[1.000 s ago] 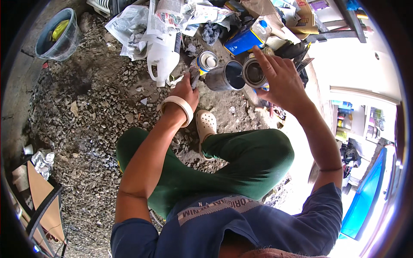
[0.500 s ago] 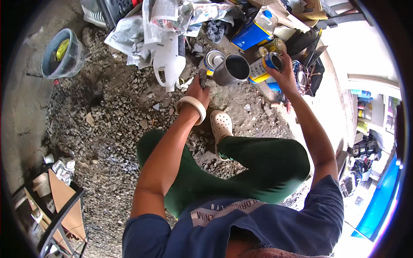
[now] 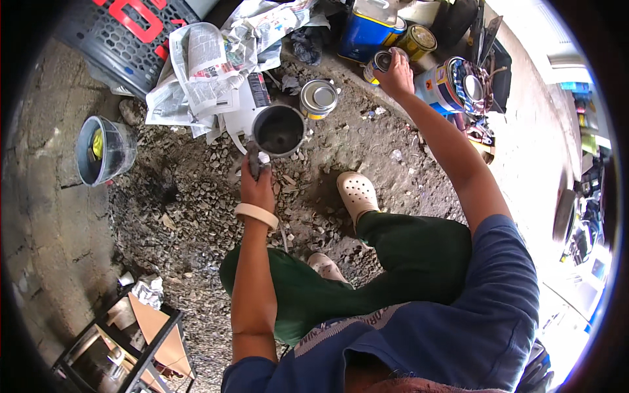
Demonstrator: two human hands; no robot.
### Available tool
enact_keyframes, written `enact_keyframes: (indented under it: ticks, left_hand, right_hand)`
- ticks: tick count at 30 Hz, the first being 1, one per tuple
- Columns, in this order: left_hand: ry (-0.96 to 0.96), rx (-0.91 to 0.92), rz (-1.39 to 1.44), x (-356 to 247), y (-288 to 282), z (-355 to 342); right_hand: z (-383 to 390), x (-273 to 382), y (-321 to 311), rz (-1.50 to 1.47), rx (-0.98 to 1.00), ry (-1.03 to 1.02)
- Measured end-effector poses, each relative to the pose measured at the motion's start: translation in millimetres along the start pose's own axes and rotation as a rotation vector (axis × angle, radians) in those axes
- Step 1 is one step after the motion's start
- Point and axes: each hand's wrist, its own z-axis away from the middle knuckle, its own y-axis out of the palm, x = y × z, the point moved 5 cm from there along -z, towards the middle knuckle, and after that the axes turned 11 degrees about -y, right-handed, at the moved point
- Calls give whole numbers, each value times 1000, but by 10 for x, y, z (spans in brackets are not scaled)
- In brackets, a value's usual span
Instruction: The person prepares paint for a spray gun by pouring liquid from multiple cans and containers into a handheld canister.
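Grey cup [image 3: 280,145] is in your left hand [image 3: 257,187], grip apparently pinching its near side; your right hand [image 3: 397,78] clasps a small can [image 3: 371,72].

On my feed, the right hand [image 3: 395,80] hides part of a can [image 3: 377,64]; newspaper [image 3: 196,59] partly covers the jug [image 3: 240,119]; the top edge crops the black panel [image 3: 128,57].

Grey pot [image 3: 278,120], in left hand [image 3: 257,187], shifted left of lidded can [image 3: 320,98]; right hand [image 3: 396,77] and small can [image 3: 375,65] moved beside blue container [image 3: 360,34].
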Motion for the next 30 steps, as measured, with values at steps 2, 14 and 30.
enact_keyframes:
  ticks: [2, 14, 30]
  left_hand:
    - [-9, -5, -40, 1, -56, -20]
    - [-19, 6, -66, 61, -57, -76]
    - [-49, -5, -65, 75, -136, -106]
  right_hand:
    - [-10, -36, 9, -12, -2, 11]
    - [63, 276, -266, 135, -146, -120]
    - [479, 1698, 386, 268, 496, -996]
